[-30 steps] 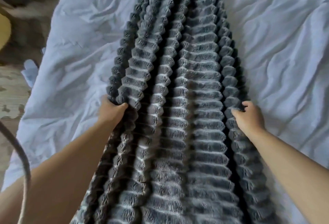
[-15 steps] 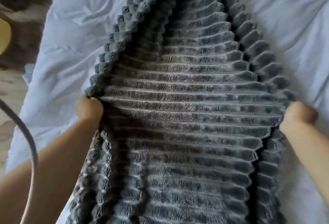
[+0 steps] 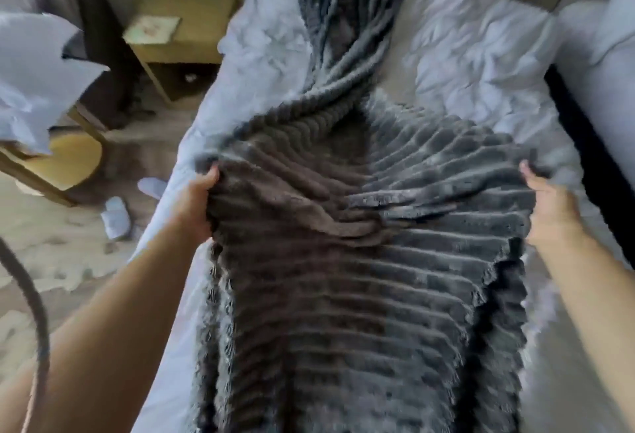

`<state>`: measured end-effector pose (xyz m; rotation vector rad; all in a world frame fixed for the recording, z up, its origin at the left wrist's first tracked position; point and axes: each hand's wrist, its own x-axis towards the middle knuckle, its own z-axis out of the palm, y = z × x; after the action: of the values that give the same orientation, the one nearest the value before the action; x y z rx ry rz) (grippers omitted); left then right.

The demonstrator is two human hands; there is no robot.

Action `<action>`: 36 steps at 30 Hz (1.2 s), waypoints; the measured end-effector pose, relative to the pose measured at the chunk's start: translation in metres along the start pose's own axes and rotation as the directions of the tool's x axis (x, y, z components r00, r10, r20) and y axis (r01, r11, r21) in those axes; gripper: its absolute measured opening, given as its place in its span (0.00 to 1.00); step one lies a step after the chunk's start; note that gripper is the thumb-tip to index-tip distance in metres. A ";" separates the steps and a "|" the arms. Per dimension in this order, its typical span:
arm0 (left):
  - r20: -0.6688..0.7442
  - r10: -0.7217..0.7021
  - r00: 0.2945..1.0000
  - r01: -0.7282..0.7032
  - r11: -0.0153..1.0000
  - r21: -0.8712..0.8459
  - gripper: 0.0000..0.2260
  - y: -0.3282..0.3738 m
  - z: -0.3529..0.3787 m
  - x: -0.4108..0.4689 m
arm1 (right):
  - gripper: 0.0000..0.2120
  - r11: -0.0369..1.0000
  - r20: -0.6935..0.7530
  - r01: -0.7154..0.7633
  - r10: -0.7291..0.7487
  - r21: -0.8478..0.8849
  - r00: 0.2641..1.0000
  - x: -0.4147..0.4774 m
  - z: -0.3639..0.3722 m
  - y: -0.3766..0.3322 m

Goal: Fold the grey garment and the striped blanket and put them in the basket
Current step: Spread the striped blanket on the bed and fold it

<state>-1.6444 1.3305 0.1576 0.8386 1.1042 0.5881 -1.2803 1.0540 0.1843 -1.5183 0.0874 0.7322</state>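
The fingers of the left hand [image 3: 196, 197] are curled shut around a bunched left edge of the striped blanket [image 3: 360, 260], thumb on top, the fabric pinched in the fist at about nine o'clock of the spread cloth. The right hand [image 3: 546, 205] closes on the opposite edge at three o'clock — thumb tip over the top of the plush, the other fingers hidden beneath it, so their exact curl cannot be told. Both bare forearms run back toward six o'clock, one on each side of the blanket.

Between the two hands the blanket is drawn wide and lifted, its ribs running across from hand to hand. Toward twelve o'clock it narrows into a twisted rope and then fans out again near the head of the bed, lying on the crumpled white sheet [image 3: 474, 54]. Below the hands it hangs down toward six o'clock in loose folds, its right border ruffled.

Off the bed at ten to eleven o'clock stands a wooden bedside table [image 3: 178, 34] with a light square thing on top — too blurred to name. At nine o'clock a pair of pale slippers [image 3: 117, 216] lies on the floor, just beside the bed. A grey cord [image 3: 34, 312] curves through the frame at seven o'clock.
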 end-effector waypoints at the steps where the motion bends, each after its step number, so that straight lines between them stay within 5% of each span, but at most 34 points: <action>1: -0.043 0.037 0.998 -0.040 0.997 -0.070 0.12 0.011 -0.013 -0.016 | 0.13 0.994 -0.034 0.062 -0.059 0.090 0.998 -0.021 -0.017 -0.010; 3: -0.151 0.039 0.988 -0.039 0.999 -0.001 0.07 0.022 -0.034 -0.043 | 0.12 0.989 -0.126 0.092 -0.077 0.119 0.989 -0.053 -0.044 -0.017; 5: -0.193 -0.002 0.981 0.044 0.976 0.212 0.09 0.024 -0.038 -0.062 | 0.08 0.999 -0.148 0.023 -0.029 -0.041 0.989 -0.082 -0.053 -0.012; 8: -0.105 -0.066 0.992 0.096 0.942 0.320 0.10 0.025 -0.026 -0.092 | 0.15 0.948 -0.159 -0.043 -0.008 -0.315 0.987 -0.111 -0.043 -0.006; 12: 0.032 0.059 0.998 -0.063 0.989 0.135 0.07 0.007 -0.012 -0.125 | 0.08 0.931 -0.058 -0.003 -0.019 -0.364 0.998 -0.132 -0.040 -0.004; 15: 0.069 0.027 0.997 -0.052 0.920 0.388 0.11 -0.043 -0.022 -0.130 | 0.08 0.901 -0.042 0.068 -0.095 -0.429 0.995 -0.136 -0.047 0.024; 17: -0.086 -0.004 0.996 0.059 0.763 0.643 0.12 -0.087 -0.038 -0.125 | 0.08 0.720 -0.013 0.077 -0.119 -0.689 0.993 -0.138 -0.061 0.064; 20: -0.214 0.072 0.974 0.170 0.393 0.904 0.13 -0.147 -0.069 -0.129 | 0.02 0.350 0.035 0.004 0.084 -0.937 0.996 -0.142 -0.099 0.137; 23: -0.224 -0.187 0.957 0.236 0.044 0.971 0.15 -0.199 -0.096 -0.146 | 0.10 0.040 -0.021 -0.034 0.309 -0.999 0.951 -0.153 -0.142 0.201; 25: -0.250 -0.427 0.869 0.161 -0.234 0.959 0.18 -0.219 -0.107 -0.164 | 0.09 -0.254 -0.081 0.063 0.521 -0.965 0.849 -0.165 -0.160 0.229; 27: -0.311 -0.565 0.765 0.075 -0.401 0.913 0.18 -0.224 -0.107 -0.178 | 0.12 -0.486 -0.207 0.245 0.700 -0.839 0.683 -0.171 -0.162 0.241; 28: -0.332 -0.604 0.724 0.084 -0.401 0.912 0.18 -0.227 -0.106 -0.177 | 0.13 -0.545 -0.262 0.332 0.744 -0.770 0.614 -0.169 -0.160 0.246; 31: -0.350 -0.638 0.686 0.143 -0.354 0.924 0.17 -0.223 -0.098 -0.165 | 0.21 -0.544 -0.264 0.336 0.749 -0.769 0.608 -0.155 -0.145 0.250; 33: -0.303 -0.536 0.788 0.268 -0.144 0.953 0.06 -0.228 -0.093 -0.144 | 0.20 -0.454 -0.172 0.210 0.664 -0.866 0.728 -0.139 -0.131 0.250; 36: -0.286 -0.244 0.927 0.323 0.126 0.938 0.10 -0.229 -0.081 -0.115 | 0.14 -0.185 -0.130 -0.057 0.416 -0.981 0.900 -0.114 -0.114 0.240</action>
<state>-1.7597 1.1349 0.0131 1.6776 1.6642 -0.6336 -1.4416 0.8788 0.0209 -3.0141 -0.5912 1.5158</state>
